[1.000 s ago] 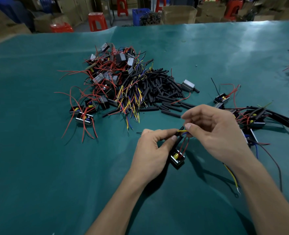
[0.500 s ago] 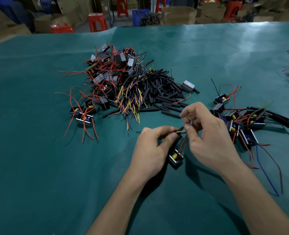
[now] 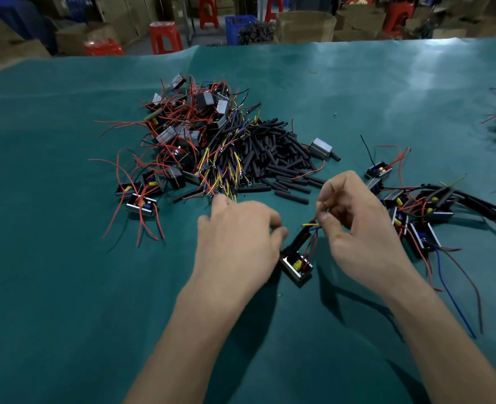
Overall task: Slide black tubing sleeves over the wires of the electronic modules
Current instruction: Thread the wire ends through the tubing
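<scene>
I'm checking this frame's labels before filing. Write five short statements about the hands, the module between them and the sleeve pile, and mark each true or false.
1. The right hand pinches the wire ends of the module between the hands. True.
2. The left hand grips that module's wires. False: it is off them, fingers spread toward the pile.
3. A black sleeve already sits on that module's wires. True.
4. The loose sleeve pile lies near the table's front edge. False: it lies beyond both hands.
5. The table cover is red. False: it is teal.
</scene>
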{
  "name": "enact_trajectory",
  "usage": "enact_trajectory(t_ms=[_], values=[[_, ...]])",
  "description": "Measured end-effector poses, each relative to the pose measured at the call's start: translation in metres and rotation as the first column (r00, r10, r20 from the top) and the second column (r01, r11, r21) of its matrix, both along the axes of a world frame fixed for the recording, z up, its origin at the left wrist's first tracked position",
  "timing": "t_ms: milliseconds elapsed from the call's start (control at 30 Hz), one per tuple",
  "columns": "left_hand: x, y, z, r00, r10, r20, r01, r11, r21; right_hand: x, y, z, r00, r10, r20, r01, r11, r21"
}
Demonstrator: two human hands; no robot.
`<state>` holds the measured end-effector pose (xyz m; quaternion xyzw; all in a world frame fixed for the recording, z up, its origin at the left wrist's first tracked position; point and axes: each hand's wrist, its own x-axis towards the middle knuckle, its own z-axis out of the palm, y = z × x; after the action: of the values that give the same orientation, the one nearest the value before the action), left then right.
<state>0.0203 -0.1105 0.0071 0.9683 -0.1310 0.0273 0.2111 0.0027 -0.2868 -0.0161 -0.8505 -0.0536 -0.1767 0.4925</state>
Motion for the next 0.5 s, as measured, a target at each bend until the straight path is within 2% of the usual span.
enact_trajectory(t_ms=[67,133,200,267,333,500], values=[[0.004,0.005,0.012,0.993,-0.006,0.115,0.007,1.000,-0.015,0.000,-0.001,0.000,1.000,0.005,-0.013,-0.005,1.000,0.008],[0.015,0.006,0.017,0.989,-0.049,0.142,0.065,0.992,-0.110,0.000,-0.001,0.000,1.000,0.006,-0.012,-0.006,1.000,0.012],[0.030,-0.002,0.013,0.986,-0.164,0.038,0.168,0.945,-0.281,0.001,-0.001,0.000,1.000,0.004,-0.005,-0.004,1.000,0.008],[0.036,-0.012,0.005,0.921,-0.351,-0.169,0.213,0.818,-0.535,0.001,-0.002,-0.001,1.000,-0.004,0.005,0.004,1.000,0.003],[0.039,-0.016,-0.010,0.846,-0.464,-0.262,0.160,0.689,-0.707,0.002,-0.002,-0.002,1.000,-0.011,0.016,0.011,1.000,0.008],[0.050,-0.010,-0.029,0.772,-0.572,-0.277,0.100,0.539,-0.836,0.003,-0.001,-0.004,0.999,-0.021,0.035,0.019,0.999,0.049]])
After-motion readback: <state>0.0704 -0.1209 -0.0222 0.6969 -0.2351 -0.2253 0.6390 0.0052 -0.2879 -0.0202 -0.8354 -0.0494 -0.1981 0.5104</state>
